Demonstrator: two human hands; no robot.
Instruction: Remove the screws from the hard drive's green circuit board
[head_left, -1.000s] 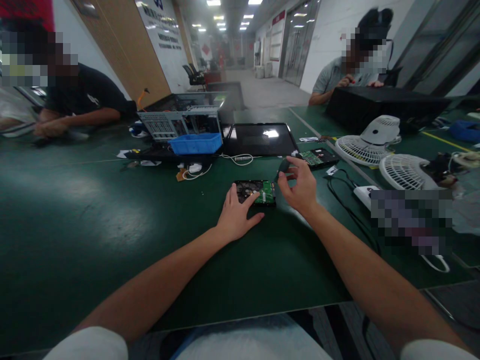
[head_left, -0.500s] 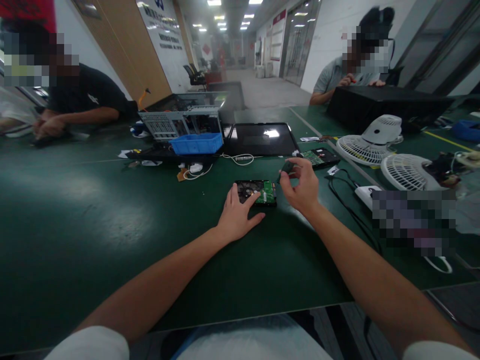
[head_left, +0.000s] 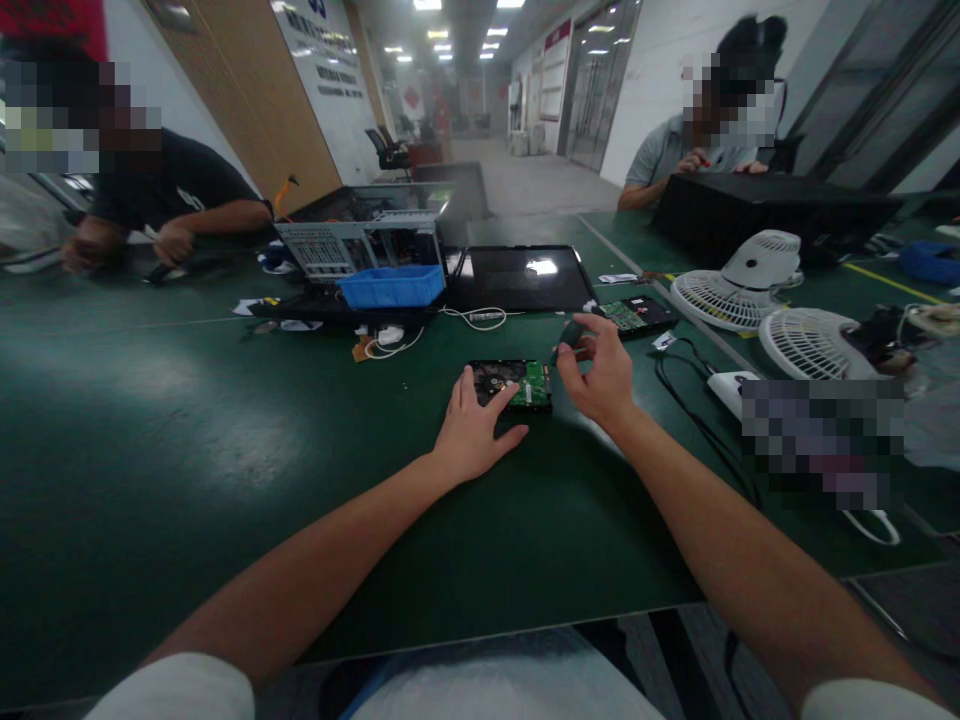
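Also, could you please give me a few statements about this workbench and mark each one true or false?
1. The left hand rests on a rectangular black-and-green hard drive. True.
2. The right hand is empty. False: it pinches a small dark piece.
3. A second black-and-green device lies beyond the right hand. True.
4. The blue plastic tray stands between the two hands. False: it stands beyond them, in front of a grey metal computer case.
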